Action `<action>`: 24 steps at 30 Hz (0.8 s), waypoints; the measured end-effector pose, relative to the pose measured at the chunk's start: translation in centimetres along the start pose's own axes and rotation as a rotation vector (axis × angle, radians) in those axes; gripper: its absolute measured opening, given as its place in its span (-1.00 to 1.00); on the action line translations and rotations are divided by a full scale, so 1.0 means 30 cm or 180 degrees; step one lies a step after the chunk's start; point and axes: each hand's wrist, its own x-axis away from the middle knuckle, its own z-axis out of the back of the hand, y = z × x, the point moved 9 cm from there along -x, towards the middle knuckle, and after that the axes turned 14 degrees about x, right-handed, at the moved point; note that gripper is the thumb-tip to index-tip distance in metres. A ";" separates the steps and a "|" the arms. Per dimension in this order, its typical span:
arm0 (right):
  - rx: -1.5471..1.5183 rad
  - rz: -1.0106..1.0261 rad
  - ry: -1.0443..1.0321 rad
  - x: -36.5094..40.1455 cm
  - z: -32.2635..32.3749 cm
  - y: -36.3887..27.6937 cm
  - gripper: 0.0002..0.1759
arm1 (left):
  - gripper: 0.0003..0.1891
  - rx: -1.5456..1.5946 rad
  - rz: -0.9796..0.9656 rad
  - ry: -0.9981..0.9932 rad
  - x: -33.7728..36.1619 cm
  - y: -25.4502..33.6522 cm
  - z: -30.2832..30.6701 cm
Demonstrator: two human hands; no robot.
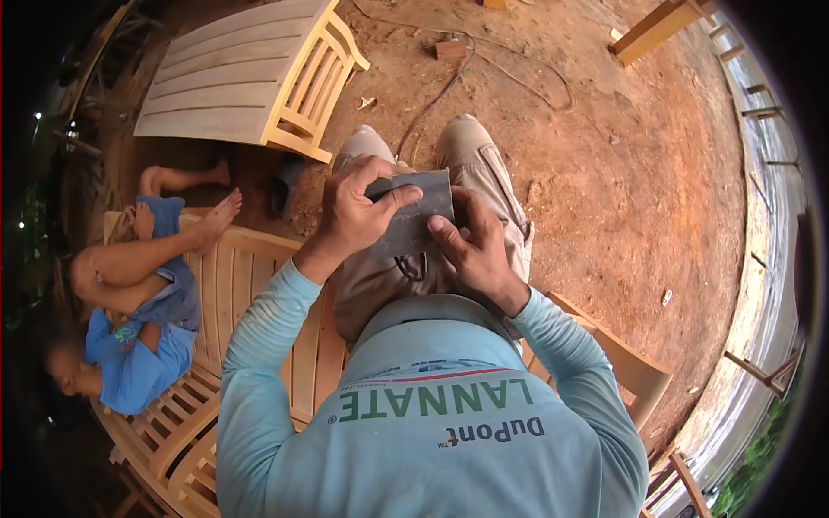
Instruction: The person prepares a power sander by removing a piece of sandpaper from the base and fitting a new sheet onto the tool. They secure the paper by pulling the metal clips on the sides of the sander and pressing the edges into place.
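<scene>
A dark grey piece of sandpaper (pixel 413 226) is held above my lap, its flat face towards me. My left hand (pixel 358 210) grips its left side, with the thumb lying across the front and the fingers curled near the upper edge. At the right edge, my right hand (pixel 475 244) pinches the sheet with its thumb in front and fingers behind. Beneath both hands are my beige trousers (pixel 484 177), and a dark cord loop shows just below the sheet. The back of the sheet is hidden.
I sit on a slatted wooden bench (pixel 302 367). Another person (pixel 147 302) reclines on it at the left, feet raised. A wooden bench or table (pixel 233 73) lies on the dirt floor ahead. A cable (pixel 445 91), a wood block (pixel 450 50) and a post (pixel 661 30) are farther off.
</scene>
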 end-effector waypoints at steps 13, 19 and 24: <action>0.0504 0.0309 -0.0403 0.032 0.028 0.009 -0.37 | -0.75 -0.0093 -0.0570 0.0142 0.128 0.008 -0.061; 0.0906 0.1178 0.0132 0.003 0.043 -0.077 -0.30 | -0.73 -0.0541 -0.1225 0.0103 0.089 0.131 -0.044; 0.1115 0.1349 0.0325 0.045 0.021 -0.022 -0.31 | -0.66 -0.0536 -0.1104 -0.0055 0.139 0.086 -0.083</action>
